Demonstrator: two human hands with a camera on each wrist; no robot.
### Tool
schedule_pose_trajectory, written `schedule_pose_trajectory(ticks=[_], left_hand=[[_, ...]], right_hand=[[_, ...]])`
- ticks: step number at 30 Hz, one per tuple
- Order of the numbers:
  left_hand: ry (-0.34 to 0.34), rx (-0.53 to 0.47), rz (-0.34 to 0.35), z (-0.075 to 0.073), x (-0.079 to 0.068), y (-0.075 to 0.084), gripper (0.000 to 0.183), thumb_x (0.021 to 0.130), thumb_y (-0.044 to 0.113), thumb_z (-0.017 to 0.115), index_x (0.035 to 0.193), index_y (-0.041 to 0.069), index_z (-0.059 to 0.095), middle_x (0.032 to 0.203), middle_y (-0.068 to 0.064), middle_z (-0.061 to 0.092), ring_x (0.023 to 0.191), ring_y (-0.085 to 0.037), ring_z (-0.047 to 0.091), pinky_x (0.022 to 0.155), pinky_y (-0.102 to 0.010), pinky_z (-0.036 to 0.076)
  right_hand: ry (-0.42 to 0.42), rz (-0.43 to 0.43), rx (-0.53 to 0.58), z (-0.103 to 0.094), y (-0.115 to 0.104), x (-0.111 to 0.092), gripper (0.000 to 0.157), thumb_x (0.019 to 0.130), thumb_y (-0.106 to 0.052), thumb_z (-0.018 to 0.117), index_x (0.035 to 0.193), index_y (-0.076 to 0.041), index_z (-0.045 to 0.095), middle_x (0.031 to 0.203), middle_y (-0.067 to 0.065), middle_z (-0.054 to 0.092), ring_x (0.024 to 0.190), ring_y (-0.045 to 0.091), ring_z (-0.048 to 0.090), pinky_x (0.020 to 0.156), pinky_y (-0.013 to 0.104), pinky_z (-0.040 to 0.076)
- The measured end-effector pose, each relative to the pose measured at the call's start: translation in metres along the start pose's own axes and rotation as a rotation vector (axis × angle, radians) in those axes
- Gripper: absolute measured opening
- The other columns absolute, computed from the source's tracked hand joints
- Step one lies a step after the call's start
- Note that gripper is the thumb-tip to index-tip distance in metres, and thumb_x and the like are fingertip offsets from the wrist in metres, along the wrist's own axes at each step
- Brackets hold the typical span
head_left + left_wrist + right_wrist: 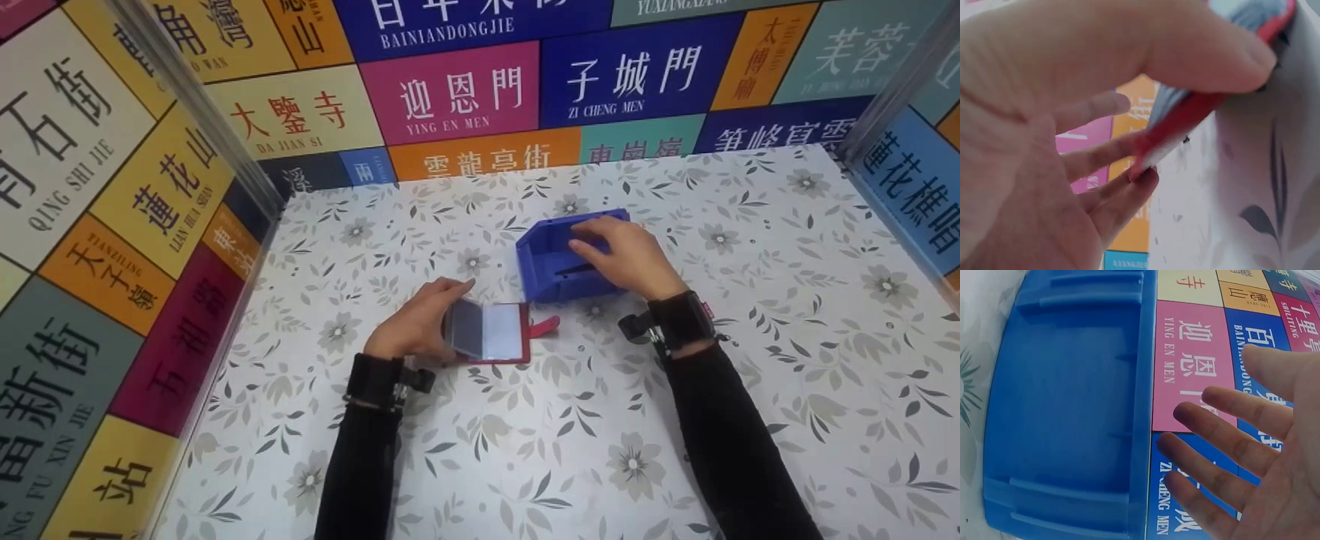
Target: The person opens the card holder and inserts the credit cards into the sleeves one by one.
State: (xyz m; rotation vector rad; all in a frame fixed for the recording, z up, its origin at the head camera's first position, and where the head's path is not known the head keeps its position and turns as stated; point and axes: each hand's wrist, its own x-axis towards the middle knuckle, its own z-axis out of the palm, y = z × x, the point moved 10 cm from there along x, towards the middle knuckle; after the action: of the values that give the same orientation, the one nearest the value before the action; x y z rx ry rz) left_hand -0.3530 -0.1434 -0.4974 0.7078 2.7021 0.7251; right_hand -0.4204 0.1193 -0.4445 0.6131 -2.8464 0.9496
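Observation:
A small red card holder lies spread open on the table in the head view, with clear and pale sleeves inside and a pinkish-red snap strap pointing right. My left hand grips its left side. In the left wrist view the thumb lies along one side of its red edge, and fingertips touch the far end. Just beyond stands a blue plastic bin. Over the bin's right part hovers my right hand; its fingers are spread and hold nothing in the right wrist view.
A white table with a grey flower and leaf print bears everything. Panels with coloured lettering rise along the back, left and right edges. Each wrist wears a black strap with a small camera.

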Motion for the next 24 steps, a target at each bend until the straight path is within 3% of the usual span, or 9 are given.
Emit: schedule_pose_trajectory(ticks=[7,11,14,18,24], left_hand=[[0.008,0.034,0.029,0.002,0.002,0.026,0.122,0.061,0.012,0.098,0.163,0.015,0.032,0.168,-0.008,0.031,0.152,-0.03,0.032,0.116,-0.046,0.043],[-0.013,0.061,0.025,0.006,0.004,0.035,0.124,0.062,0.013,0.098,0.164,0.015,0.029,0.17,-0.009,0.028,0.155,-0.031,0.029,0.12,-0.047,0.038],[-0.017,0.086,0.01,0.006,0.005,0.038,0.122,0.063,0.014,0.097,0.164,0.013,0.029,0.168,-0.011,0.032,0.154,-0.032,0.03,0.121,-0.046,0.037],[-0.009,0.119,-0.014,0.005,0.004,0.038,0.123,0.062,0.013,0.098,0.164,0.009,0.029,0.166,-0.013,0.036,0.152,-0.031,0.033,0.122,-0.045,0.035],[0.011,0.158,-0.023,0.003,0.001,0.045,0.123,0.06,0.009,0.096,0.163,0.005,0.028,0.166,-0.017,0.036,0.15,-0.035,0.036,0.123,-0.046,0.034]], right_hand=[[-0.048,-0.008,-0.015,0.008,-0.004,0.001,0.044,0.103,-0.038,0.063,0.136,-0.009,0.067,0.137,0.015,0.067,0.131,0.036,0.059,0.114,0.055,0.042],[-0.052,-0.07,0.0,0.013,-0.017,-0.001,0.041,0.098,-0.029,0.072,0.134,-0.009,0.068,0.132,0.013,0.069,0.126,0.033,0.061,0.111,0.052,0.046],[-0.072,-0.164,0.021,0.023,-0.039,-0.006,0.043,0.092,-0.021,0.079,0.132,-0.009,0.07,0.125,0.013,0.07,0.115,0.031,0.065,0.101,0.049,0.052],[-0.161,-0.28,0.029,0.047,-0.069,-0.016,0.044,0.086,-0.016,0.084,0.128,-0.008,0.072,0.114,0.014,0.071,0.096,0.03,0.067,0.084,0.041,0.056],[-0.298,-0.269,-0.02,0.074,-0.079,-0.029,0.048,0.074,-0.011,0.09,0.118,-0.002,0.076,0.106,0.014,0.076,0.076,0.019,0.066,0.073,0.037,0.057]])
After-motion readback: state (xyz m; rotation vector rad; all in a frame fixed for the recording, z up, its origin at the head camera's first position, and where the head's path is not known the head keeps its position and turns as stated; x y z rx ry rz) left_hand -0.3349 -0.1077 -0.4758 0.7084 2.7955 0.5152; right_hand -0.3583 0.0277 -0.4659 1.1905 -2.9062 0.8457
